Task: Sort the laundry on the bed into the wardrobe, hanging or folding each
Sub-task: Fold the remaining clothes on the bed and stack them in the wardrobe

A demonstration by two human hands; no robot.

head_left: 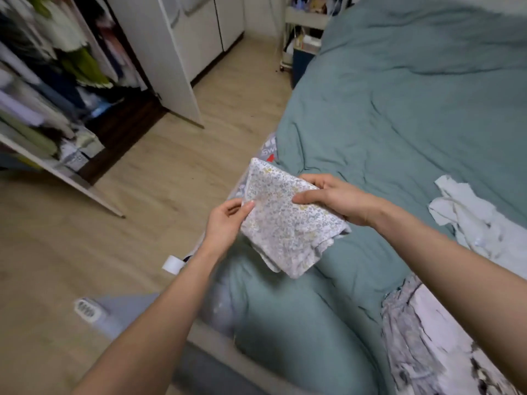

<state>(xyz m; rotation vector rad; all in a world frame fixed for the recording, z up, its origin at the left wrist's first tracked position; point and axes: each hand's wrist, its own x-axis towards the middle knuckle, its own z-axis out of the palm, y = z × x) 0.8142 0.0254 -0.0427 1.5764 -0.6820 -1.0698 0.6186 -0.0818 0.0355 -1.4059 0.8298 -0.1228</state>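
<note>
Both forearms reach out over the bed's teal duvet, where I hold a folded floral cloth in the air: left hand pinching its left edge, right hand gripping the right side. White laundry lies just beside it; the open wardrobe stands across the floor.

Small folded floral-print cotton cloth: thin, soft, matt, fine speckled pattern. Teal-green fabric duvet: matt, creased, slightly crumpled weave. Pale white crumpled garment: light cloth, wrinkled. Grey-white patterned fabric piece: matt, rumpled. Light wood-grain laminate floor: smooth, low sheen. White wardrobe door panel: smooth, flat, satin finish.
</note>
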